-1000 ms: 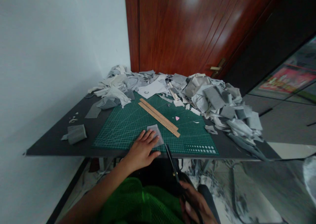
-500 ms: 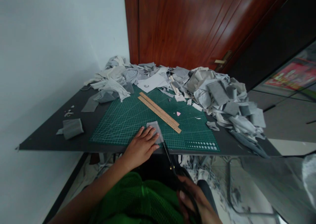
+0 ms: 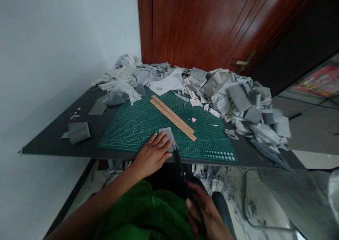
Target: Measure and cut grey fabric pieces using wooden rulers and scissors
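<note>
My left hand (image 3: 153, 154) lies flat with fingers spread on a small rectangular grey piece of cloth (image 3: 166, 131), pressing it to the green cutting mat (image 3: 127, 127). Part of the cloth is hidden beneath my fingers. In my right hand (image 3: 206, 211), below the table edge, are large black scissors (image 3: 182, 173), my fingers around the handles. The blades point away from me, with their tip at the cloth's right edge, close to my left thumb. Two wooden rulers (image 3: 173, 118) lie slantwise on the mat, just beyond the cloth.
Heaps of grey and white cloth scraps (image 3: 238, 99) line the back and right of the dark table (image 3: 50, 137). A folded grey piece (image 3: 79, 132) lies at the left. A small pink scrap (image 3: 194, 120) sits on the mat. Behind stands a wooden door (image 3: 196, 28).
The scissors have moved slightly forward along the cloth's right edge with my right hand. My left hand stays on the cloth. The whole view has shifted a little.
</note>
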Action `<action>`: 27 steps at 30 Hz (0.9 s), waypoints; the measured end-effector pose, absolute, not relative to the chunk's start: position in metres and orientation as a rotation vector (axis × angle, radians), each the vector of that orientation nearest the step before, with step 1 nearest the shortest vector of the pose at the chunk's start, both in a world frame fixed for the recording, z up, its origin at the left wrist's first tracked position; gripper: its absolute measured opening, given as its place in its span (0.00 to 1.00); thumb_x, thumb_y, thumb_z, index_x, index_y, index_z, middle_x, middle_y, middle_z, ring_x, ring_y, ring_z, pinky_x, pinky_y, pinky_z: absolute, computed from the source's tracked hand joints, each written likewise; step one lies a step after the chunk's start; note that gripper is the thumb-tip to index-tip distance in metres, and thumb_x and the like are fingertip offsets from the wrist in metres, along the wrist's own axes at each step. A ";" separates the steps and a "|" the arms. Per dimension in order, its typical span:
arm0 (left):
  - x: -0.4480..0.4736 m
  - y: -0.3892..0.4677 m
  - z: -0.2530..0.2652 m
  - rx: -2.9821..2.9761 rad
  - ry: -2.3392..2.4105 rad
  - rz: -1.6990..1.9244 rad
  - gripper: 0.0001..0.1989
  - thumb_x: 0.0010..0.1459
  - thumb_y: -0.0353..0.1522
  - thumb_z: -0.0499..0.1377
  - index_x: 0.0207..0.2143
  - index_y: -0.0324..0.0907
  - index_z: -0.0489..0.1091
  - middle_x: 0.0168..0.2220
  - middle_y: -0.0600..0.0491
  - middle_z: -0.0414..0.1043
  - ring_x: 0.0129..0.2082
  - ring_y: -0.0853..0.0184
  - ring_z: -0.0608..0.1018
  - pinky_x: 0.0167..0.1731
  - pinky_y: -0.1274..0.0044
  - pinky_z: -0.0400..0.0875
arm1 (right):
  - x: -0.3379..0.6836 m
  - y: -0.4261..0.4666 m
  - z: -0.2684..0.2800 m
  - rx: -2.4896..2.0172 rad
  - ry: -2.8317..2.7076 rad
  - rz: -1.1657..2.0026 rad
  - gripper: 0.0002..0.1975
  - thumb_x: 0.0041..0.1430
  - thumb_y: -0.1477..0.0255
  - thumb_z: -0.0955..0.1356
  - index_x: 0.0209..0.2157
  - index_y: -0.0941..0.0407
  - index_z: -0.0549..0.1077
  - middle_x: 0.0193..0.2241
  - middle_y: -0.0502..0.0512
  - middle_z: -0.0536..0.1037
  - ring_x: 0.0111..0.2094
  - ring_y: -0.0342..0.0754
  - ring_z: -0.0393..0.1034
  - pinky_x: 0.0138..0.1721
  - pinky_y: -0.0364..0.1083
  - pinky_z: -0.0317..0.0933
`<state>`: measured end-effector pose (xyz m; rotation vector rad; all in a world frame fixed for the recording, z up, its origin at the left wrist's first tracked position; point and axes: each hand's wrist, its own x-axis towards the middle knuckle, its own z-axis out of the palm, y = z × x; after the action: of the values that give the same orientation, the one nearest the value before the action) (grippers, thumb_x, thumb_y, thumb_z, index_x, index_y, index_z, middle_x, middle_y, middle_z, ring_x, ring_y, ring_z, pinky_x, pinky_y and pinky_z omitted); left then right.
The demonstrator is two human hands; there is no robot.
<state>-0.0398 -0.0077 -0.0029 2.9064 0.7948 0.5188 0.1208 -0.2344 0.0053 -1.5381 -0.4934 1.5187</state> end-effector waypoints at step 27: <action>-0.040 -0.008 -0.006 2.924 0.804 0.527 0.24 0.72 0.42 0.52 0.63 0.41 0.67 0.68 0.45 0.63 0.71 0.55 0.60 0.71 0.59 0.48 | 0.112 -0.235 0.016 -1.603 -0.440 1.362 0.38 0.48 0.47 0.77 0.57 0.49 0.71 0.23 0.45 0.71 0.16 0.37 0.54 0.17 0.38 0.50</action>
<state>-0.0402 -0.0082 -0.0055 2.9240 0.8042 0.5274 0.1117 -0.2353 0.0162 -1.6031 -0.4403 1.3622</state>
